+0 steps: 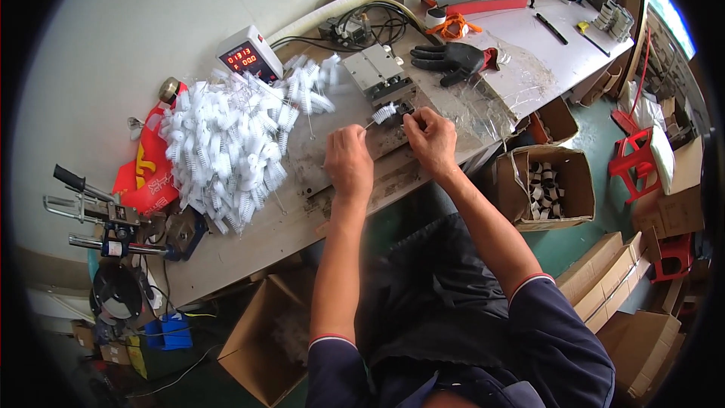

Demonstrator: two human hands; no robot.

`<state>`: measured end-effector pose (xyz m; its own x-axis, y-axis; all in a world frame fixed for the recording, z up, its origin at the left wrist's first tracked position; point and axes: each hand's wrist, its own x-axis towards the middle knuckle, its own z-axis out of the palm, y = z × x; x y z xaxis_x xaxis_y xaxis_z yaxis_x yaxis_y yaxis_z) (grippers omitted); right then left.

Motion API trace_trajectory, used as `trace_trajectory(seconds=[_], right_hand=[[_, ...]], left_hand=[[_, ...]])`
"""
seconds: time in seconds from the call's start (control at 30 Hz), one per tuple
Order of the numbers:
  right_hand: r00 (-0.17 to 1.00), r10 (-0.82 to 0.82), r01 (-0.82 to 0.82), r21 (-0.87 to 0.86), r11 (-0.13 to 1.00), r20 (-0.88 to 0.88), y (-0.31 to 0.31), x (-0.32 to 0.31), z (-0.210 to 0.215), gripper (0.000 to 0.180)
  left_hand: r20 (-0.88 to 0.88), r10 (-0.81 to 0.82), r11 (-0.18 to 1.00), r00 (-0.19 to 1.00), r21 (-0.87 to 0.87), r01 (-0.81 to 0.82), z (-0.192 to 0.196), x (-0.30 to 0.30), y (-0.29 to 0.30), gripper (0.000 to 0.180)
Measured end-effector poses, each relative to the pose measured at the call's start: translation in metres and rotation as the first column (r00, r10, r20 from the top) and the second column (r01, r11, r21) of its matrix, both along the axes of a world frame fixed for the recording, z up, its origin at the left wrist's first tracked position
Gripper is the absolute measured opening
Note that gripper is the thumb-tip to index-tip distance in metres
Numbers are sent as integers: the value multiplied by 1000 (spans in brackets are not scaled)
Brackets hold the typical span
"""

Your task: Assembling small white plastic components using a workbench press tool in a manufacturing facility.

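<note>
Between my two hands is a small wire brush with white bristles [384,113]. My left hand [349,157] is closed, its thumb and finger pinching the thin wire stem of this brush. On the other side, my right hand [430,142] is closed in a pinch beside the dark metal front of a small grey machine [375,69]. What its fingertips grip is hidden or too small to name. To the left of my hands lies a big heap of similar white brushes [226,143], some with wires sticking out.
A box with a red digital display [249,57] stands behind the heap. A black glove [453,60] lies right of the machine. At the left table end stands a lever press [113,219]. Cardboard boxes stand below, one holding black-and-white pieces [545,193]. A red stool [634,166] stands farther right.
</note>
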<state>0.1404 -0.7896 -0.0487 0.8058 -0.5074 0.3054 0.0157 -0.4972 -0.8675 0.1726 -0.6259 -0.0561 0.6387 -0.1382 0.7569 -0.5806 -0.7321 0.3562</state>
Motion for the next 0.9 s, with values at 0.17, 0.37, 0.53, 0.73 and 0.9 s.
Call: trace_trajectory(seconds=[0.17,0.37,0.53,0.73,0.9], right_hand=[[979,121,-171,333,927,166,-10,4,-20,17],[901,360,-433,483,761,240,-12,-1,-6,29],[887,409,-456,558,693,215,-20,-4,-1,32],[875,414,-478,585,655,252,-20,0,-7,28],[876,422,-476,569,671,234,-18,4,-12,22]], left_hand=[[109,-102,995,989,-1,103,4,-3,-1,15],[118,-132,991,984,21,130,4,-2,1,16],[119,-152,988,981,40,148,3,1,0,17],[109,-155,987,982,55,150,4,0,0,18],[117,-136,989,984,72,128,6,-2,-1,18]])
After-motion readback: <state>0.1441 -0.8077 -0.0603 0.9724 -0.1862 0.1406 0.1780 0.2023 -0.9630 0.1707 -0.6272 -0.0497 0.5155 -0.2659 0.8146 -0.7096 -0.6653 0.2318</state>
